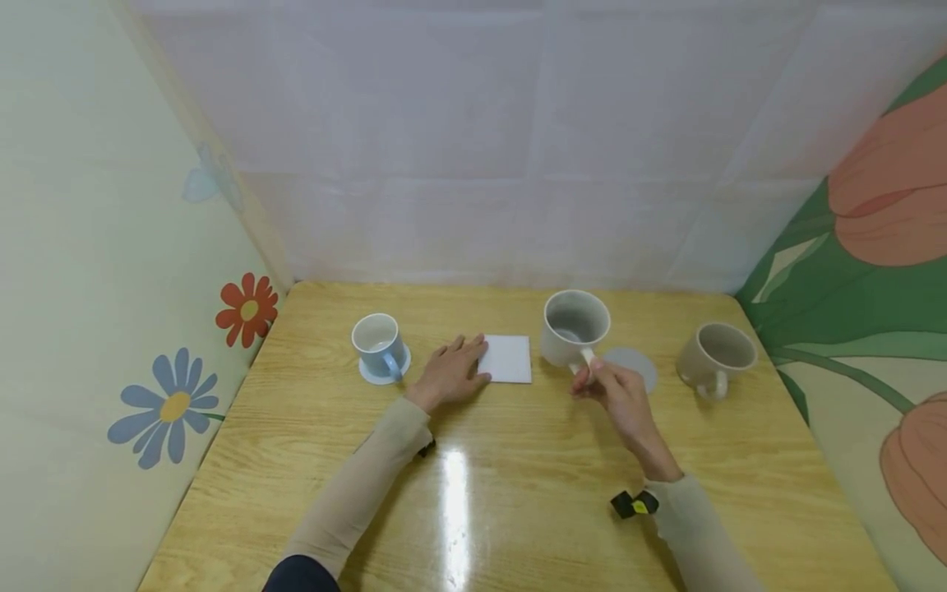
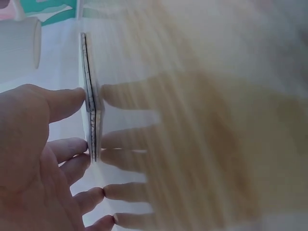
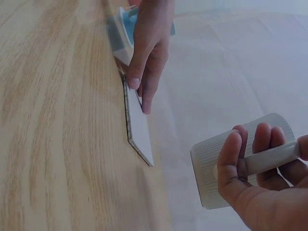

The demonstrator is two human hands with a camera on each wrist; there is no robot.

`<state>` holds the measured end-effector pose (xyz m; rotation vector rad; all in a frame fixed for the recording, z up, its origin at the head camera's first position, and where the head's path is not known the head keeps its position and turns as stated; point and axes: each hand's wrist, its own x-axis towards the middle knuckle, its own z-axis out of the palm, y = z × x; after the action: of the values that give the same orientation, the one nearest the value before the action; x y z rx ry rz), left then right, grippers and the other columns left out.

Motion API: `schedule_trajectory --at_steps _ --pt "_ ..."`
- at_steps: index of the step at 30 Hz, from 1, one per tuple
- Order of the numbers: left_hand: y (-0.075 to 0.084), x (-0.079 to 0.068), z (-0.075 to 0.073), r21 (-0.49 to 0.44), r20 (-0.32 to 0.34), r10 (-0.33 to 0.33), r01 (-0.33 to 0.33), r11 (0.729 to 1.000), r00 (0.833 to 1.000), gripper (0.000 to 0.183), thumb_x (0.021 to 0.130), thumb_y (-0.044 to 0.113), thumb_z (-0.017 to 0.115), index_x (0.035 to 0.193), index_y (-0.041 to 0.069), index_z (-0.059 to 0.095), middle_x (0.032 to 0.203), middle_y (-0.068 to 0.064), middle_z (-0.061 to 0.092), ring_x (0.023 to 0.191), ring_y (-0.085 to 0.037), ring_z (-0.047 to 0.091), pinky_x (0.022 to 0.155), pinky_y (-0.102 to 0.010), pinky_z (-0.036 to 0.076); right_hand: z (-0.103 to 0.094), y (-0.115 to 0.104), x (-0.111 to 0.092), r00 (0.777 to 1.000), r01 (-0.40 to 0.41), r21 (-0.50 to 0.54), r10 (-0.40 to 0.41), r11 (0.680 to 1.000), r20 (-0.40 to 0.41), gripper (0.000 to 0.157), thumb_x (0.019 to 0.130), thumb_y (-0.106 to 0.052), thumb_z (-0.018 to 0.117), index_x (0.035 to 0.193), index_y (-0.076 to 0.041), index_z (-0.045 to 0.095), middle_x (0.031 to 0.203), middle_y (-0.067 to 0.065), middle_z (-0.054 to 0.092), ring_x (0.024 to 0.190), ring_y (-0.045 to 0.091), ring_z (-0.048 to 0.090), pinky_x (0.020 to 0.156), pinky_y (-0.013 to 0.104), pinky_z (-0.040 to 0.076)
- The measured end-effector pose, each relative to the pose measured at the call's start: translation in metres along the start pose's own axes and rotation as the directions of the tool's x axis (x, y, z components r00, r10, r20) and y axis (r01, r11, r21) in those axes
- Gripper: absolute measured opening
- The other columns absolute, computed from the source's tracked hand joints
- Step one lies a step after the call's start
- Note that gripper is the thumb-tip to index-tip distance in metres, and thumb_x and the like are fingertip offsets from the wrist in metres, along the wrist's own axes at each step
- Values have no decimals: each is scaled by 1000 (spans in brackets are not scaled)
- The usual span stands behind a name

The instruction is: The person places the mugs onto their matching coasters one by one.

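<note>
My right hand (image 1: 617, 399) grips the handle of a large white ribbed mug (image 3: 214, 159), fingers curled round it. The mug hangs upright above the table, between a white square coaster (image 1: 506, 359) and a grey round coaster (image 1: 629, 367). My left hand (image 1: 451, 374) rests at the left edge of the square coaster, its fingers spread and fairly straight. In the left wrist view the thumb and fingertips touch the coaster (image 2: 90, 98), whose edge shows thin layers. The coaster lies flat on the table.
At the left a light blue mug (image 1: 378, 345) stands on a white round coaster (image 1: 381, 376). A beige mug (image 1: 716, 359) stands at the right, its handle towards me. The wooden table (image 1: 533, 493) ends at a pale hanging sheet (image 1: 473, 181) behind; flower-patterned panels flank it.
</note>
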<state>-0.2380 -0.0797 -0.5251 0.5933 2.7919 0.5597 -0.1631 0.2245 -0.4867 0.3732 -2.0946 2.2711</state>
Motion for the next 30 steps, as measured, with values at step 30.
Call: schedule_trajectory --at_steps 30 --pt "0 -14 5 63 -14 26 -25 998 1000 58 114 34 49 167 14 37 176 -2 29 163 -40 25 132 -60 24 24 -6 5 998 34 -23 -33 999 56 46 115 -11 43 97 28 59 91 16 73 82 16 74 80 29 67"
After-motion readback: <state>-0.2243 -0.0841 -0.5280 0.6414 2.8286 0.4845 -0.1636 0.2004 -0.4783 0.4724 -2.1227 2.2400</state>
